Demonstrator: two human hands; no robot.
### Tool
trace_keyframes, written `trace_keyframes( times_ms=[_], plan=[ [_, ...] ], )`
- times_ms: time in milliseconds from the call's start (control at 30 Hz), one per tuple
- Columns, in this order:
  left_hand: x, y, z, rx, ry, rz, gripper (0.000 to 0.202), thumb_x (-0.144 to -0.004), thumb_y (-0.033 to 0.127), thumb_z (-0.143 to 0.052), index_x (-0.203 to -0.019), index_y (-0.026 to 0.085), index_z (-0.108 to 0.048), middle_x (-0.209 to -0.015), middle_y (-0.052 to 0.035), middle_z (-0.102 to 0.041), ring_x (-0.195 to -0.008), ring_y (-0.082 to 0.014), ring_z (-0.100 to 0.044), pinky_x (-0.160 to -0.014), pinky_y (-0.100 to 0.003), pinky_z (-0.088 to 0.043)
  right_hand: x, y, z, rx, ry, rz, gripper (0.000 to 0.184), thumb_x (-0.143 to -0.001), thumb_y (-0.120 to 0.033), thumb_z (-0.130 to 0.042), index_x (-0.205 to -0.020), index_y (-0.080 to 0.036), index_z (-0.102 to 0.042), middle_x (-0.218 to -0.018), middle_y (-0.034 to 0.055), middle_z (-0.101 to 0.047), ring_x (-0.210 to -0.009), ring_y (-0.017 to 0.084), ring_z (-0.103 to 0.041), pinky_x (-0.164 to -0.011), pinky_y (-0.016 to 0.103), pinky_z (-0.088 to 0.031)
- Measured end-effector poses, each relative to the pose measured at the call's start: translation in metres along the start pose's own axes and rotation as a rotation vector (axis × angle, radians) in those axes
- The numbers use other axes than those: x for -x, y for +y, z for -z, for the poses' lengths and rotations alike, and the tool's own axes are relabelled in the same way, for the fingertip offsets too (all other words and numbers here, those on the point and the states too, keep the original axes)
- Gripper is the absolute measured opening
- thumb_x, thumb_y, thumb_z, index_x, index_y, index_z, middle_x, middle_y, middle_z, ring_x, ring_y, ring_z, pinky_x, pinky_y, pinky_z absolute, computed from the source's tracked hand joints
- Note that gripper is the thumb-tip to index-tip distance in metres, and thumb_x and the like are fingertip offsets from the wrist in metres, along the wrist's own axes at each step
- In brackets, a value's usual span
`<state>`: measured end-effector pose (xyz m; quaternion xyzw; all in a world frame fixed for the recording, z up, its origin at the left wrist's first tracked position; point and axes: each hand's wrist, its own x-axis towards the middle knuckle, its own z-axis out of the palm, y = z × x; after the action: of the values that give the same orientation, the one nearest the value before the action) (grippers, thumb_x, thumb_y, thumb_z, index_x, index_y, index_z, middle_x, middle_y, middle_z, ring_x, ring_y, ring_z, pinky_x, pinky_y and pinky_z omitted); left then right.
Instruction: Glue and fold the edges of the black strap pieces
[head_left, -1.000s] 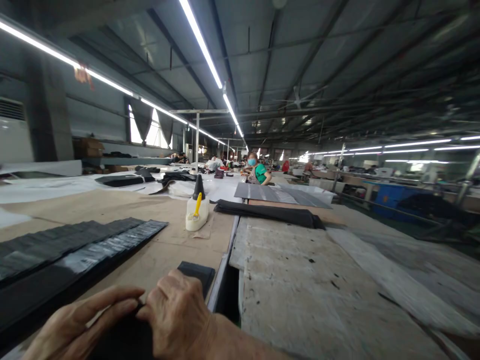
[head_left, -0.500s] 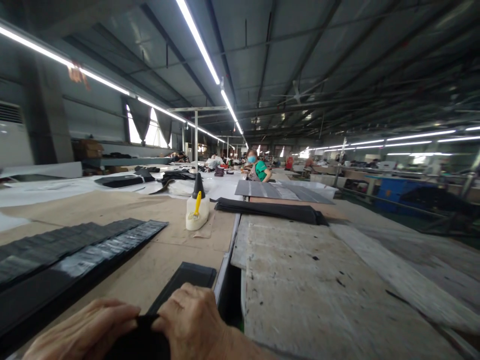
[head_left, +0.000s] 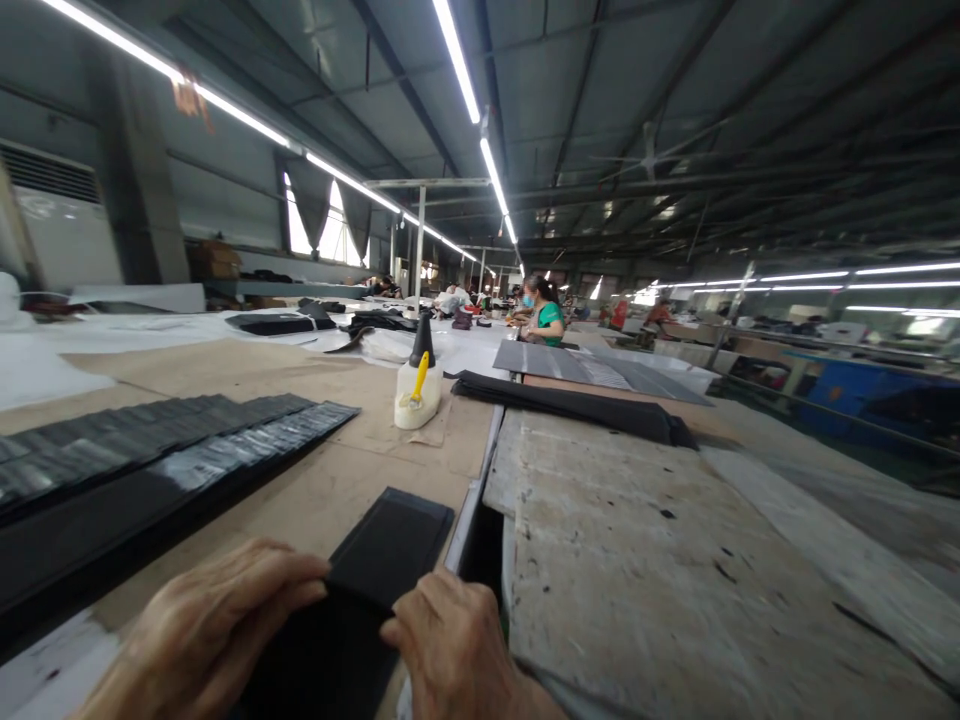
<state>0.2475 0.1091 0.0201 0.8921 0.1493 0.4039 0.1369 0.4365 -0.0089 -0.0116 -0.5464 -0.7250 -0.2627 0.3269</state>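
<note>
At the bottom of the head view, a dark, flexible panel (head_left: 322, 645) is gripped between my two hands. My left hand (head_left: 217, 620) pinches its left edge, thumb and fingers pressed together. My right hand (head_left: 454, 640) has its fingers curled on the right edge. Just beyond the held panel lies a flat black rectangular piece (head_left: 397, 535) with a raised border line; whether the two are joined I cannot tell. To the left, overlapping black strips (head_left: 187, 450) with shiny ends are fanned out on brown paper (head_left: 315, 505).
A whitish glue bottle (head_left: 409, 400) with a black cone top stands ahead, a yellow-handled tool (head_left: 420, 380) against it. Dark sheets (head_left: 570, 405) lie across a worn, stained board (head_left: 622, 550) on the right. A gap (head_left: 486, 545) separates the tables. A person in green (head_left: 549, 322) works farther back.
My hands have moved apart and slightly right, showing more of the held panel and of the black piece beyond. The view has shifted left and tilted down a little.
</note>
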Motion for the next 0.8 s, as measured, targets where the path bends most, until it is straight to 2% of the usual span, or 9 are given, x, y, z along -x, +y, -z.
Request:
trace_keyframes(
  times_ms=[233,467,600,667,733,800],
  plan=[
    [-0.01,0.009,0.01,0.064,-0.074,0.184,0.021,-0.086,0.036,-0.049,-0.088,0.022,-0.065,-0.073,0.0026,-0.067,-0.065,-0.01,-0.062,-0.057,-0.015,-0.043,-0.004,-0.001,-0.002,-0.071,-0.037,-0.022,0.028,-0.092,-0.017,-0.034,-0.065,-0.017,-0.045,-0.06,0.0014,-0.049,-0.055,0.013,-0.046,-0.053,0.026,-0.029],
    [-0.008,0.012,0.009,0.004,-0.031,0.241,0.019,-0.086,0.03,-0.05,-0.081,0.019,-0.064,-0.06,0.005,-0.061,-0.051,-0.0061,-0.053,-0.051,-0.017,-0.035,-0.007,0.002,0.001,-0.121,-0.06,-0.001,0.029,-0.092,-0.017,-0.036,-0.063,-0.017,-0.044,-0.056,-0.0001,-0.046,-0.052,0.011,-0.044,-0.05,0.024,-0.03],
    [-0.008,0.006,0.007,0.012,-0.045,0.309,0.021,-0.086,0.035,-0.048,-0.086,0.021,-0.063,-0.072,0.0029,-0.066,-0.064,-0.0102,-0.059,-0.059,-0.019,-0.04,-0.009,0.003,-0.007,-0.089,-0.142,-0.123,0.027,-0.091,-0.02,-0.04,-0.065,-0.016,-0.048,-0.06,0.0005,-0.05,-0.055,0.011,-0.048,-0.053,0.024,-0.032],
    [-0.007,-0.001,0.004,0.012,-0.035,0.389,0.024,-0.085,0.037,-0.048,-0.1,0.023,-0.06,-0.084,0.001,-0.067,-0.077,-0.0138,-0.062,-0.067,-0.022,-0.045,-0.011,0.002,-0.012,-0.043,-0.217,-0.264,0.021,-0.088,-0.021,-0.048,-0.068,-0.016,-0.052,-0.064,0.0013,-0.054,-0.06,0.013,-0.052,-0.056,0.025,-0.035],
    [-0.004,-0.01,-0.001,-0.011,-0.034,0.447,0.037,-0.082,0.038,-0.049,-0.116,0.024,-0.051,-0.099,-0.0019,-0.065,-0.088,-0.0172,-0.061,-0.076,-0.028,-0.047,-0.012,0.0,-0.017,0.036,-0.262,-0.394,0.01,-0.083,-0.019,-0.054,-0.074,-0.016,-0.056,-0.072,0.0034,-0.057,-0.069,0.017,-0.054,-0.06,0.027,-0.039],
    [0.0,-0.017,-0.008,-0.053,-0.08,0.445,0.046,-0.08,0.04,-0.05,-0.123,0.024,-0.045,-0.111,-0.0054,-0.061,-0.097,-0.0208,-0.059,-0.082,-0.035,-0.048,-0.013,-0.003,-0.02,0.075,-0.264,-0.434,0.005,-0.081,-0.016,-0.055,-0.085,-0.016,-0.059,-0.087,0.0058,-0.059,-0.081,0.02,-0.053,-0.068,0.03,-0.042]
  ],
)
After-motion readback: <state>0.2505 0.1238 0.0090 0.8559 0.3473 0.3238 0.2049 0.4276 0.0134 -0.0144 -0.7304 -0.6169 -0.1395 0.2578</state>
